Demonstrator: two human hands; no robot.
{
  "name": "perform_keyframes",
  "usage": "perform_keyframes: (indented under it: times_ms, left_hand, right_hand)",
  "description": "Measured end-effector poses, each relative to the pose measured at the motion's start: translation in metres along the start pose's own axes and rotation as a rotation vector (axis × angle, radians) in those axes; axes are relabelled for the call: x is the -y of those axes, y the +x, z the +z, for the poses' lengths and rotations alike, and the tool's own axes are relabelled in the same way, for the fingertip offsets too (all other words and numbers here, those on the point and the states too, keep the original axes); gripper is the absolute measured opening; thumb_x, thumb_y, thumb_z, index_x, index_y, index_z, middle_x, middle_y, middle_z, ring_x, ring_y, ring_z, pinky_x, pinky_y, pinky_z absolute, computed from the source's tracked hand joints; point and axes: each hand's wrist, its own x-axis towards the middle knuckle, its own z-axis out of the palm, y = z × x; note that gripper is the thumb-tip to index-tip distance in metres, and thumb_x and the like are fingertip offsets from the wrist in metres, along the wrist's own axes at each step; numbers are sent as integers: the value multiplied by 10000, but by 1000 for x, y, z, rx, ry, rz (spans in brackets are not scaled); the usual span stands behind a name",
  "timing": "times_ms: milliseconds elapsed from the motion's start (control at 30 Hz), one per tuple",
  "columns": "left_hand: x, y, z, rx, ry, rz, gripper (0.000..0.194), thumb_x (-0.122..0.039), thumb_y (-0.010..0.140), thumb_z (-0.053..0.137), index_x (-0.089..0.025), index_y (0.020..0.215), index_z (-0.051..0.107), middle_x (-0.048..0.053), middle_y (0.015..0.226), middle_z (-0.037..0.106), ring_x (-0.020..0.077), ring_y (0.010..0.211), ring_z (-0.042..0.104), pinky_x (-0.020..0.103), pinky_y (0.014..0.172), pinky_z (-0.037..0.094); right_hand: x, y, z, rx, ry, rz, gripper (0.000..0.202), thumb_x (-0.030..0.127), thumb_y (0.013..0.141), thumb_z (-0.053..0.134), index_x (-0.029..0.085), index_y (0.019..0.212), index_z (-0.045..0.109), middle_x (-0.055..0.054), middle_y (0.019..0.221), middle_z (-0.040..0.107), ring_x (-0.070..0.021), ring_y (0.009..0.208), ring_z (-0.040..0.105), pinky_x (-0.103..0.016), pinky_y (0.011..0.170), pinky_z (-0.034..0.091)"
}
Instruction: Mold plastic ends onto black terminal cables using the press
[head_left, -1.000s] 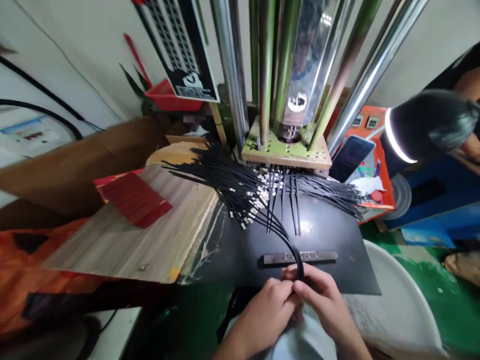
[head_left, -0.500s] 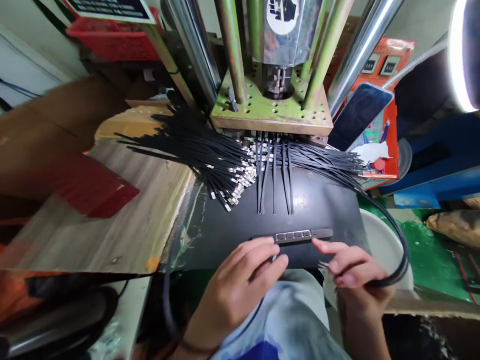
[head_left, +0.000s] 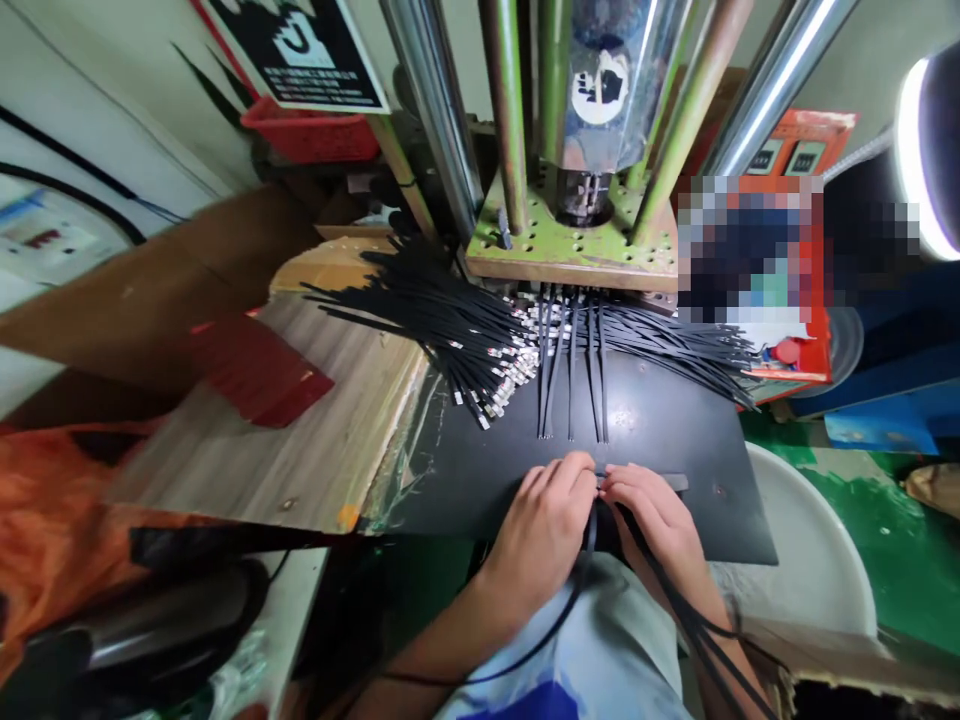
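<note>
My left hand is closed at the front edge of the black work plate, pinching a thin black cable that curves down across my lap. Almost touching it, my right hand is closed around several black cables trailing down over the forearm. The fingertips meet over a dark slotted bar, of which only the right end shows. What lies right between the fingertips is mostly hidden. Beyond the hands, a few black cables lie straight on the plate, pointing towards me.
A press with a green perforated plate stands ahead. Below it lie a pile of black cables with metal connectors and another bundle. A red block rests on the wooden board; a white tub is at right.
Both hands have come together over the slotted bar, covering most of it. The cables in my right hand now hang towards me instead of looping out rightward. The view has shifted.
</note>
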Motion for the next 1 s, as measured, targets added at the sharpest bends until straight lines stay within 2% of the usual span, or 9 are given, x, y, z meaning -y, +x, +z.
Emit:
perform_keyframes:
  times_ms: [100,267,400,500,600,700,800,900,1000]
  left_hand:
    - [17,4,-9,71,-115,71,196,-101,919,486,-207,916,652,50,982,697,217,894,662,353,799,526]
    - [79,15,-24,-438,114,-373,293,-350,909,581,-152,1119,628,177,1160,619,323,1089,593,450,952,459]
    - [104,23,-34,-303,186,-647,367,-319,865,608,-103,1161,592,223,1123,612,381,1046,594,501,891,469]
    - [107,16,-40,-290,-3,-680,141,-194,850,536,-166,956,625,111,906,653,275,864,640,405,802,503]
    - [103,-4,-44,-385,-563,-694,100,-248,790,615,-179,861,604,25,735,611,177,659,614,283,619,506]
    - [85,-32,-41,-445,-1235,-618,252,-337,725,746,-192,845,579,-1,769,609,141,622,622,196,455,450]
    - [52,-52,-32,-564,-1511,-415,286,-365,736,791,-234,830,554,-45,668,598,146,664,649,183,462,487]
    - [22,-54,-22,-681,-1085,-122,118,-240,874,659,-288,965,602,-31,774,712,186,864,688,325,745,596]
    - [17,-41,-13,-490,-551,186,332,-55,878,567,-287,1108,623,28,1124,717,210,1068,663,383,927,561]
  right_hand:
    - [2,0,2,10,-56,-20,203,93,945,479,223,1019,616,-49,970,724,-185,1009,681,-381,989,499]
    - [-5,0,-8,83,50,23,214,145,983,438,223,965,637,-44,978,731,-190,1058,676,-319,922,530]
    - [-17,-1,-13,52,144,153,123,209,952,516,236,926,632,-21,986,747,-192,974,714,-305,877,575]
    - [-24,-3,-4,-48,90,124,122,258,933,546,265,848,633,3,874,751,-206,864,729,-353,842,591]
    - [-26,-6,6,-122,24,90,147,264,934,539,265,811,619,-3,813,742,-206,821,724,-340,769,579]
    - [-23,-7,5,-65,-27,71,150,221,948,510,241,844,616,-15,846,740,-207,936,710,-326,799,532]
    - [-20,-3,-6,33,9,51,179,179,969,476,232,885,625,-13,882,739,-198,1022,690,-318,851,503]
    - [-24,2,-18,62,171,40,195,139,960,483,234,875,630,-11,904,737,-166,936,708,-275,808,535]
    - [-27,1,-23,-52,250,83,174,94,929,526,226,906,638,-28,924,724,-158,854,704,-271,779,553]
